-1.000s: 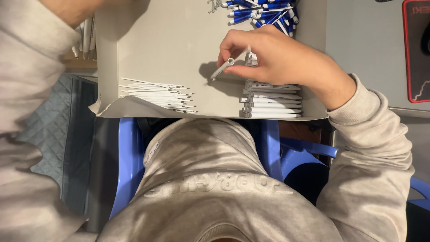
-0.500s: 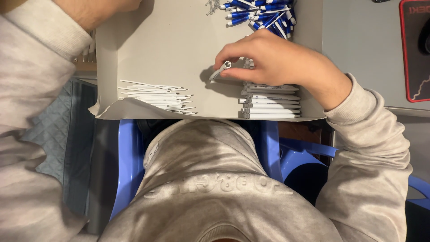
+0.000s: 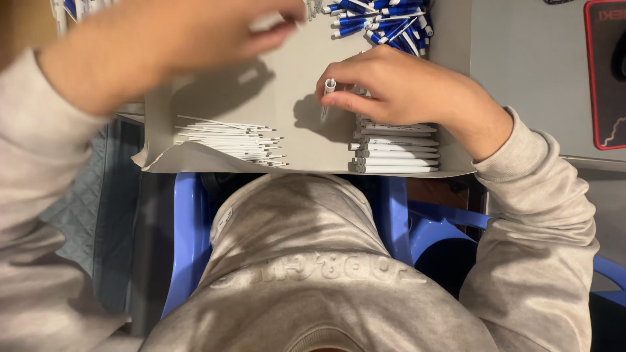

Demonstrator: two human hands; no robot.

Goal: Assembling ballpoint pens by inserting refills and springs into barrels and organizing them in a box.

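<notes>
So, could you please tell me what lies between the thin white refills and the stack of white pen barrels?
In the head view, only bare grey cardboard separates the refills from the barrel stack; the right hand holds one barrel just above.

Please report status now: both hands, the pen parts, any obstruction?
Right hand pinching white pen barrel upright on grey cardboard sheet. Left hand blurred, raised above sheet. Nothing blocking.

On the cardboard sheet (image 3: 293,98), refills (image 3: 231,140) lie near left and stacked barrels (image 3: 398,146) near right. Pens (image 3: 381,19) lie far right; a mat (image 3: 606,72) lies right on the desk (image 3: 528,72).
</notes>
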